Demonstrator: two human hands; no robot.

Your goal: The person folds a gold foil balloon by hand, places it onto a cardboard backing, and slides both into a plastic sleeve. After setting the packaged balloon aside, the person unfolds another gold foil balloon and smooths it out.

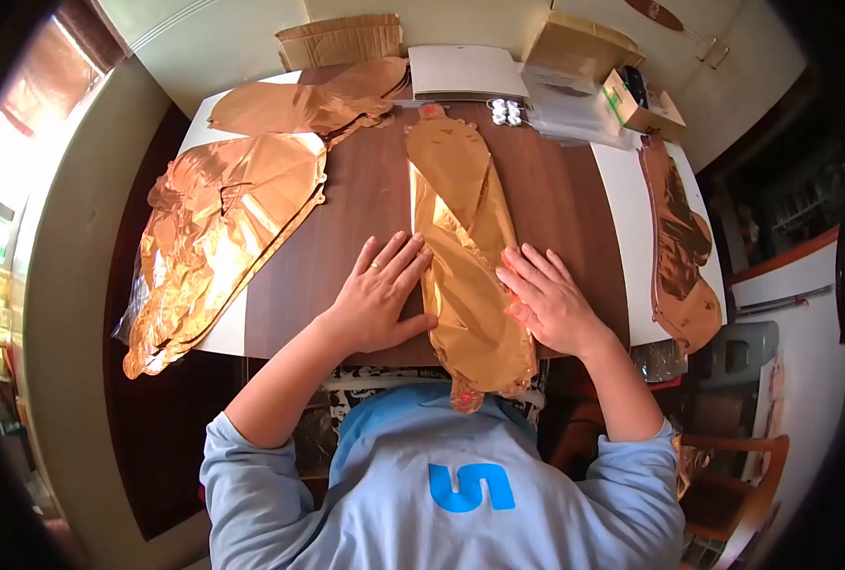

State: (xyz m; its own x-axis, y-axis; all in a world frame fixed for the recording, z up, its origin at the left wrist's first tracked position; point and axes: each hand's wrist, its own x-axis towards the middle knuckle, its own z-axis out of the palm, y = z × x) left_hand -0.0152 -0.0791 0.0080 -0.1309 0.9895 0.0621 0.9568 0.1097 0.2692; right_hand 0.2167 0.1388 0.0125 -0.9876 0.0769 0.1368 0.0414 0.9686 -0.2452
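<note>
A gold foil balloon (460, 266), flat and folded into a long strip, lies lengthwise in front of me, its near end hanging past the table's front edge. My left hand (379, 294) lies along its left side, fingers stretched out and the fingertips and thumb at the foil's edge. On the opposite side, my right hand (550, 302) is spread with its fingertips on or against the right edge. Neither hand grips anything. Small reddish spots show at both ends of the strip and near my right fingertips.
Gold foil balloons (232, 228) are piled at the left, with more foil (308, 100) behind. A folded copper-coloured one (674, 247) lies right. At the back are a white box (465, 71), white small items (506, 112), clear plastic bags (574, 100) and a cardboard box (664, 116).
</note>
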